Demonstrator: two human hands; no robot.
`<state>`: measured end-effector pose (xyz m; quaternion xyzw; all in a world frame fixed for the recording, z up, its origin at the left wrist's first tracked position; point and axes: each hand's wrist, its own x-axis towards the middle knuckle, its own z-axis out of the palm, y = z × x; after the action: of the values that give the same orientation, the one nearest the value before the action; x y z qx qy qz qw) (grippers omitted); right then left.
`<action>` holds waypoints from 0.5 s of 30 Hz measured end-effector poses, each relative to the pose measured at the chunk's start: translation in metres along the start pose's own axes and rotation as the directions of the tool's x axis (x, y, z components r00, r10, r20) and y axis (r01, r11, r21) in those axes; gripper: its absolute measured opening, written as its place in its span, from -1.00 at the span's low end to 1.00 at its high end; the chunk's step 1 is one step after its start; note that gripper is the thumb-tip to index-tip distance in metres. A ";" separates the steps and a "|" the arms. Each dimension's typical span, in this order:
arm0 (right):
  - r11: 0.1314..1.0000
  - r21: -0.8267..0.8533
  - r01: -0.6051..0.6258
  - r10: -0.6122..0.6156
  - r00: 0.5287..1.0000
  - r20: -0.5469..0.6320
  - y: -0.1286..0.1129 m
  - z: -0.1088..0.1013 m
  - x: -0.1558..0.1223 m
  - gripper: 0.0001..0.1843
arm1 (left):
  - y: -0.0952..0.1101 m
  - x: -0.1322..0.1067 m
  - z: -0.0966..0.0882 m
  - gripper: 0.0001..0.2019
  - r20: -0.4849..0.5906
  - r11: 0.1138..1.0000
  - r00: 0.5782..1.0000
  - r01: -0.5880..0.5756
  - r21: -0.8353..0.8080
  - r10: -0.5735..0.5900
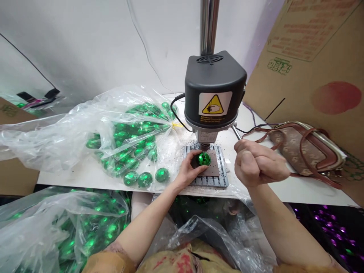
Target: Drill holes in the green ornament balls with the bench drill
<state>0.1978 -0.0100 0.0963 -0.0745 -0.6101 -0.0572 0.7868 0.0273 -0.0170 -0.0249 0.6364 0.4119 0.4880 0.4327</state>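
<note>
Green faceted ball (pixel 205 159), head view: at the centre of the frame it rests on a brown board (pixel 213 169) beneath the chuck (pixel 204 146) of a drill press (pixel 215 85). The left hand (pixel 190 167) is pinched on it between thumb and finger; the right hand (pixel 257 163), right of centre, is closed around the feed lever (pixel 236 132). Drilling appears to be the step in hand; the next move calls for a steady ball and even lever pressure.

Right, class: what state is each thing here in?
Left hand: pinching the green ball
Right hand: closed around the lever
Green ball: held under the drill press
Drill press: down at the ball, spinning unclear
Clear bag: gathered at yellow tie, balls inside
Metal base: speckled dark
Handbag: closure unclear
</note>
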 end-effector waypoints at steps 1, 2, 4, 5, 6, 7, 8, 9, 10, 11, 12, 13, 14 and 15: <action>1.000 -0.017 -0.026 0.026 0.999 -0.020 -0.003 0.003 0.005 -0.52 | -0.001 0.000 0.000 -0.46 0.000 1.000 1.000 0.007 -0.002 -0.007; 0.996 -0.041 -0.078 0.076 0.996 -0.045 -0.006 0.007 0.012 -0.52 | -0.001 0.000 0.000 -0.46 -0.001 1.000 1.000 0.014 -0.001 -0.014; 0.957 -0.107 -0.269 0.251 0.956 -0.153 -0.010 0.017 0.032 -0.51 | 0.000 0.001 0.002 -0.46 -0.007 1.000 1.000 0.029 0.011 -0.029; 0.902 -0.133 -0.410 0.387 0.906 -0.173 -0.012 0.021 0.043 -0.52 | 0.001 0.002 0.002 -0.47 -0.016 0.999 0.999 0.036 0.021 -0.036; 0.872 -0.111 -0.477 0.452 0.871 -0.190 -0.012 0.025 0.054 -0.52 | 0.003 0.002 0.003 -0.47 -0.033 0.999 0.999 0.043 0.032 -0.042; 0.859 -0.077 -0.507 0.486 0.853 -0.193 -0.012 0.029 0.064 -0.52 | 0.007 0.001 0.004 -0.48 -0.057 0.998 0.998 0.043 0.048 -0.040; 0.844 -0.060 -0.534 0.516 0.836 -0.188 -0.011 0.031 0.072 -0.53 | 0.011 0.000 0.005 -0.49 -0.089 0.996 0.996 0.035 0.076 -0.028; 0.835 -0.044 -0.549 0.534 0.827 -0.176 -0.010 0.033 0.077 -0.53 | 0.015 -0.004 0.005 -0.52 -0.126 0.993 0.992 0.019 0.120 -0.004; 0.829 -0.037 -0.558 0.546 0.821 -0.168 -0.009 0.034 0.081 -0.54 | 0.020 -0.010 0.004 -0.55 -0.162 0.984 0.986 -0.002 0.181 0.032; 0.823 -0.042 -0.566 0.554 0.817 -0.162 -0.008 0.034 0.083 -0.55 | 0.024 -0.017 0.003 -0.57 -0.179 0.966 0.981 -0.029 0.255 0.077; 0.818 -0.053 -0.573 0.560 0.814 -0.156 -0.008 0.034 0.084 -0.55 | 0.028 -0.027 0.001 -0.59 -0.163 0.941 0.979 -0.063 0.334 0.123; 0.815 -0.068 -0.576 0.562 0.813 -0.154 -0.009 0.034 0.083 -0.55 | 0.030 -0.038 -0.001 -0.60 -0.108 0.906 0.980 -0.108 0.408 0.166; 0.812 -0.085 -0.577 0.562 0.813 -0.154 -0.009 0.033 0.083 -0.55 | 0.032 -0.050 -0.003 -0.60 -0.017 0.863 0.980 -0.168 0.477 0.200; 0.811 -0.098 -0.576 0.559 0.814 -0.155 -0.010 0.034 0.082 -0.55 | 0.032 -0.062 -0.006 -0.59 0.098 0.807 0.970 -0.240 0.540 0.222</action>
<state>0.1845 -0.0133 0.1844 -0.3049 -0.5066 0.1336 0.7954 0.0136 -0.0842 -0.0098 0.7860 0.4472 0.3888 0.1760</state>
